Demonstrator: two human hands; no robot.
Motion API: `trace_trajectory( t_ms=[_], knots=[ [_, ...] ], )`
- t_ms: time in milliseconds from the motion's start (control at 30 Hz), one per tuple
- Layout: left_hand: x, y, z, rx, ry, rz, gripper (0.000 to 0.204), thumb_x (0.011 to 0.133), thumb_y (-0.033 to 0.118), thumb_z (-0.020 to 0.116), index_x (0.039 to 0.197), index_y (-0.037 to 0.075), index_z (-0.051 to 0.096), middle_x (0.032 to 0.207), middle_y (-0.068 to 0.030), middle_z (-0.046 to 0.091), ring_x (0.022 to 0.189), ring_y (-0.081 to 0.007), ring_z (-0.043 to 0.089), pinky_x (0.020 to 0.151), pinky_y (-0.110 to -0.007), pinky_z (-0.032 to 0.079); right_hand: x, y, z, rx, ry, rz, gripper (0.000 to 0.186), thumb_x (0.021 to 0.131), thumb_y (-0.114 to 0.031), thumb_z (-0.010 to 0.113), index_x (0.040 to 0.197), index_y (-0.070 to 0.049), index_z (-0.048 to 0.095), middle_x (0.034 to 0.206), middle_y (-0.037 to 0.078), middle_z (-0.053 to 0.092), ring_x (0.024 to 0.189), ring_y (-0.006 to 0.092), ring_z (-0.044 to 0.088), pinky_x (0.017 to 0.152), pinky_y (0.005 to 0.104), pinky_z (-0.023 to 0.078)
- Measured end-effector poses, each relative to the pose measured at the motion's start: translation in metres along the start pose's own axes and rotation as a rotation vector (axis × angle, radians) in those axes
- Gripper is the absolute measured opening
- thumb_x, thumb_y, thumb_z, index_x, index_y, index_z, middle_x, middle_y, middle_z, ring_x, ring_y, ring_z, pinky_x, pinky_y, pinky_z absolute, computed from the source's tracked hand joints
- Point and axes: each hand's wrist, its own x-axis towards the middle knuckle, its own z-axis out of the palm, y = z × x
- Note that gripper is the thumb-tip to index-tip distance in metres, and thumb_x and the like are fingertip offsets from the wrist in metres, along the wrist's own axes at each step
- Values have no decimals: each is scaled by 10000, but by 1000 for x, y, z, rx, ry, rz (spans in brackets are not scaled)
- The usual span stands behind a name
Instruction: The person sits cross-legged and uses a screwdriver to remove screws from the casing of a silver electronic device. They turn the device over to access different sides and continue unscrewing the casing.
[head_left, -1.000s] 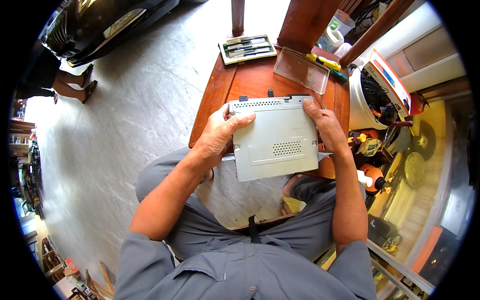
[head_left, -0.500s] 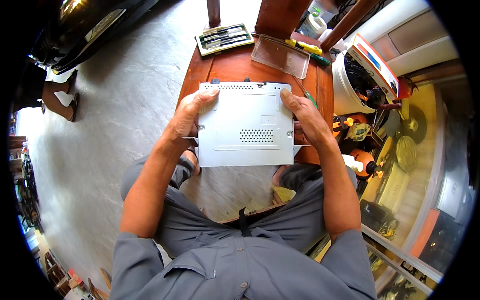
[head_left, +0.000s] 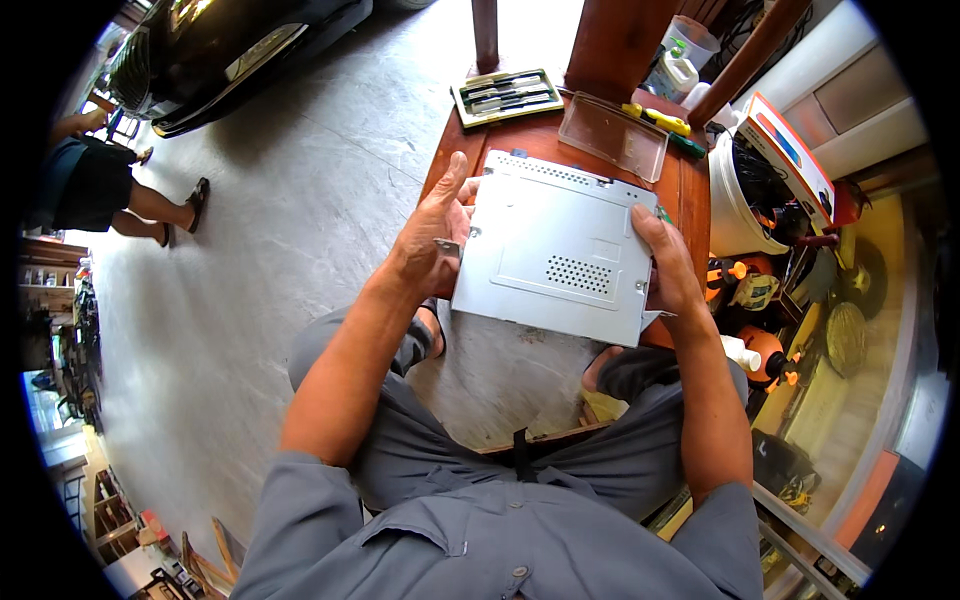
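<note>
Fingers of the left hand (head_left: 432,235) stand loosely spread at the perforated sheet-metal case (head_left: 545,225), thumb raised; right hand (head_left: 675,262) grips the opposite edge, thumb on top. Case sits skewed between both. Advisable: left grip clear of the protruding bracket (head_left: 447,247). Beyond the fingertips, precision screwdriver set (head_left: 508,96) and transparent lid (head_left: 613,138) restrict forward travel; leftward, tiled floor (head_left: 280,200) offers room.

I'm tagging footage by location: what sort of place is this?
Probably a small repair shop or home workshop: a set of slim tools lies on a wooden surface, a perforated metal casing is held nearby, and a dark vehicle stands on the grey floor.
</note>
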Motion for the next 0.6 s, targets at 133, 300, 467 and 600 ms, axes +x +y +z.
trace_trajectory(
  t_ms=[133,300,467,600],
  knots=[
    [-5,-11,-10,-38,-26,-10,927,1020,727,462,1520,-51,413,1430,-186,618,1280,-240,639,1082,-377,537,4,7,-9,22,-10,-37,613,1002,-540,602,1301,-4,617,1060,81,702,881,123,693,719,261,574],
    [-11,-32,-9,-128,78,30,913,994,796,416,1435,1,503,1034,-63,736,838,-79,683,728,-217,575,0,8,-11,33,2,-21,603,999,-545,616,1306,-26,605,1053,69,701,850,122,706,705,265,589],
    [-26,-38,-12,-318,75,89,996,988,794,406,1547,-28,348,1509,-182,525,1375,-264,546,1175,-434,447,-3,12,-1,98,109,-27,605,1000,-570,598,1283,-36,607,1009,61,716,765,116,725,590,233,574],
    [-38,-47,12,-301,32,206,1153,881,894,457,1588,4,260,1518,-158,497,1436,-267,478,1236,-441,366,-7,8,6,137,142,-24,590,1002,-574,600,1271,-49,593,945,37,693,688,116,703,544,239,554]
  ],
)
